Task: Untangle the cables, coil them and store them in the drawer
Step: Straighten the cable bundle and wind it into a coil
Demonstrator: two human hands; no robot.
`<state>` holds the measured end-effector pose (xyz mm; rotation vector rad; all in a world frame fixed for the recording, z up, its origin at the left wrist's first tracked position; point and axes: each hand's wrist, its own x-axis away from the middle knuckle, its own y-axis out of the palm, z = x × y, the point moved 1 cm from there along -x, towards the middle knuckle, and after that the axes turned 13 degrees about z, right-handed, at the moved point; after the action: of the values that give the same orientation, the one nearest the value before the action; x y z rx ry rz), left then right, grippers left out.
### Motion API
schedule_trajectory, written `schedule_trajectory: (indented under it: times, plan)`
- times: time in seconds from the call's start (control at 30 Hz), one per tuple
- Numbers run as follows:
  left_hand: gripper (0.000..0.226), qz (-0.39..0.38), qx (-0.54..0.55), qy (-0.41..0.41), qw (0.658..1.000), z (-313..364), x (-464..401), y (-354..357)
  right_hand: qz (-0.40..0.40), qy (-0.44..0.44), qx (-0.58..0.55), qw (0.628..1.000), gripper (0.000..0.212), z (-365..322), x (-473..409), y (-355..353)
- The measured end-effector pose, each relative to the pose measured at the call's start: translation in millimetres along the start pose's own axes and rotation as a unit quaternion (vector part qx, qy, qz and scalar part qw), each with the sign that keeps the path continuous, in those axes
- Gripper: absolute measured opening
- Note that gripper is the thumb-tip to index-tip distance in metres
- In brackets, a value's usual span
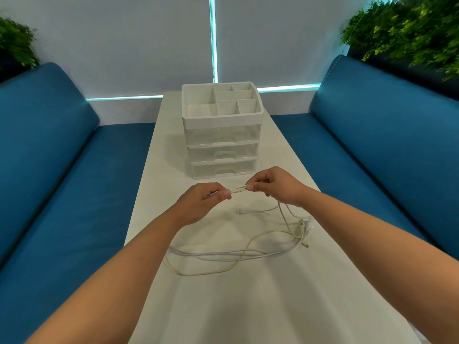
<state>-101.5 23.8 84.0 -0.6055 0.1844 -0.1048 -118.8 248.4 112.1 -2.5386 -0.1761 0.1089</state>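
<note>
- On the long white table (218, 306), between the two forearms, lie the cables (238, 254): thin white and off-white cords, loosely tangled, running in long slack curves across the near half of the tabletop.
- One strand ends in a flat USB plug (239, 211) lying alone on the table just below the hands; a cluster of small connectors (304, 225) gathers at the right side of the tangle, beside the right forearm.
- A short doubled stretch of cable is lifted off the table and held taut between both hands.
- The left hand (198, 203) is closed, thumb and fingers pinching one end of that stretch.
- The right hand (275, 184) is closed too, fingertips pinching the other end, with strands hanging from under it down to the tangle.
- Behind the hands stands a drawer unit (222, 135), white-framed with three clear drawers, all pushed in, and a divided open tray on top.
- How many separate cables there are cannot be told; the cords cross and overlap.
- The connector types in the right-hand cluster are too small and blurred to identify.
- Part of the cable is hidden inside each fist.
- Blue cushioned benches (54, 184) flank the table.
</note>
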Motion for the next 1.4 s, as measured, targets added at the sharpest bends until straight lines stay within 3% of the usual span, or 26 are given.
schedule_trajectory:
  times: [0.37,0.6,0.83,0.97,1.1,1.2,1.4]
  plan:
    - [0.026,-0.004,0.078,-0.01,0.997,3,2,-2,-0.023,-0.012,-0.003,1.0,0.008,0,2,-4]
    - [0.015,-0.021,0.06,-0.024,0.998,1,1,-5,-0.121,0.016,0.017,0.992,0.028,1,3,3]
    - [0.023,-0.015,0.033,-0.02,0.999,-6,1,0,-0.07,-0.044,0.101,0.991,0.015,7,-2,10]
    - [0.026,-0.002,0.013,-0.014,1.0,-7,-2,0,-0.053,-0.063,0.13,0.988,0.027,8,3,14]
    - [0.035,0.004,-0.026,-0.006,1.0,-9,-4,-3,-0.058,-0.069,0.248,0.964,0.051,10,2,9]
    - [0.043,0.0,-0.09,-0.008,0.996,-10,-3,-3,-0.098,-0.065,0.256,0.96,0.046,15,4,3]
    - [0.046,-0.008,-0.192,0.01,0.981,-9,0,0,-0.08,-0.201,0.384,0.898,0.048,23,0,0]
